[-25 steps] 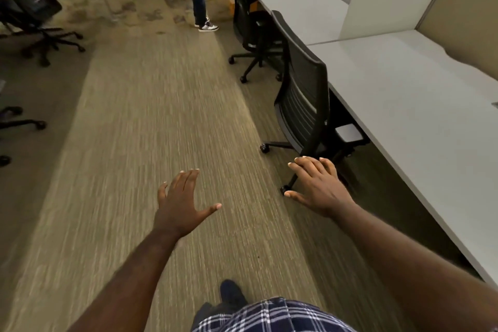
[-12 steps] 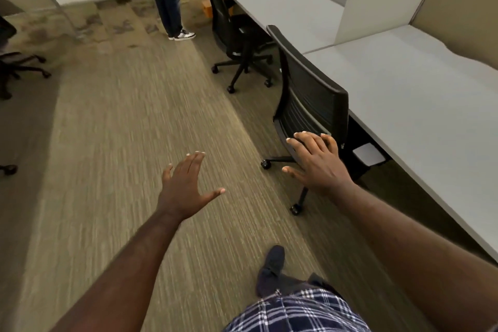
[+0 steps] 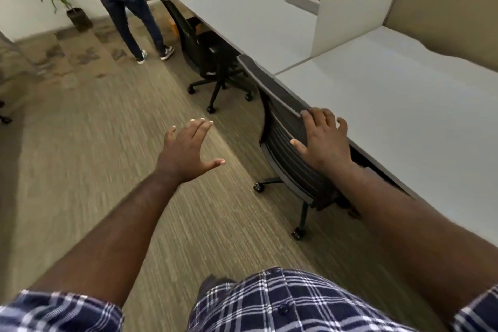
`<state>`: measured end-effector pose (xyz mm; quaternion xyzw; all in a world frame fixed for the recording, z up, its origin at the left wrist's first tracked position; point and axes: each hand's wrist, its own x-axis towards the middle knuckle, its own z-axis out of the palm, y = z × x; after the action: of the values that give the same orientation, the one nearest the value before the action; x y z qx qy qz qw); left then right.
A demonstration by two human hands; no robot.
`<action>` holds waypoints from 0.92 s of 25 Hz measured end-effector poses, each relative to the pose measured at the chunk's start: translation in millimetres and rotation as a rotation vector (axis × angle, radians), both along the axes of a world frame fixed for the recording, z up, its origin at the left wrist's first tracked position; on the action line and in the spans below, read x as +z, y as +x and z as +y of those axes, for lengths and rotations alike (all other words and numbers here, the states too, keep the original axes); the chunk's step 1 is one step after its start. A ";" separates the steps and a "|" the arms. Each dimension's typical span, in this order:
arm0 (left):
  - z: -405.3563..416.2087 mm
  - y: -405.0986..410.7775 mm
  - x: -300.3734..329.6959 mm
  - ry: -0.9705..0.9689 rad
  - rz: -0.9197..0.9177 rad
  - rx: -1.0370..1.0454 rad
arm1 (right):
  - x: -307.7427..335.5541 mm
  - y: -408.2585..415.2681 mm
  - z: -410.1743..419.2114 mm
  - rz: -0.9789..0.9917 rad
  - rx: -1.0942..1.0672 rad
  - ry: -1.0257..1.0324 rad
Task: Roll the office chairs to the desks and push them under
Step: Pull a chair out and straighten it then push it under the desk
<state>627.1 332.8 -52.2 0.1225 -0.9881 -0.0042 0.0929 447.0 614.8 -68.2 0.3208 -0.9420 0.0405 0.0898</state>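
Note:
A black mesh-backed office chair (image 3: 280,153) stands at the edge of the near grey desk (image 3: 404,105), its seat tucked under the top and its back against the desk edge. My right hand (image 3: 323,140) lies on the top of its backrest, fingers curled over the rim and thumb on the mesh. My left hand (image 3: 188,153) hovers over the carpet to the left of the chair, fingers spread, holding nothing. A second black chair (image 3: 188,32) stands at the far desk (image 3: 253,13), partly under it.
A person in dark trousers and sneakers (image 3: 126,8) stands beyond the far chair. A potted plant (image 3: 78,16) is at the back left. A white divider panel (image 3: 355,8) separates the two desks. Casters of another chair (image 3: 4,118) show at the left edge.
I have stepped closer to the near chair. My right hand rose from in front of the backrest to its top rim and closed over it. My left hand stayed open.

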 end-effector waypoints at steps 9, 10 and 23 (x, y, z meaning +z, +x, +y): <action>-48.0 -164.9 16.2 -0.080 -0.093 -0.277 | 4.8 -31.0 -24.7 -0.232 -0.285 -0.049; -50.6 -181.8 17.5 -0.078 -0.092 -0.312 | 7.6 -32.8 -28.8 -0.245 -0.332 -0.053; -80.4 -337.1 18.5 -0.121 -0.333 -0.714 | 20.0 -34.0 -69.2 -0.204 -0.641 0.039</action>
<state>290.0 252.3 -33.7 -0.2355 -0.9685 0.0420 -0.0687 413.0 545.7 -48.1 0.0044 -0.9997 0.0241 -0.0030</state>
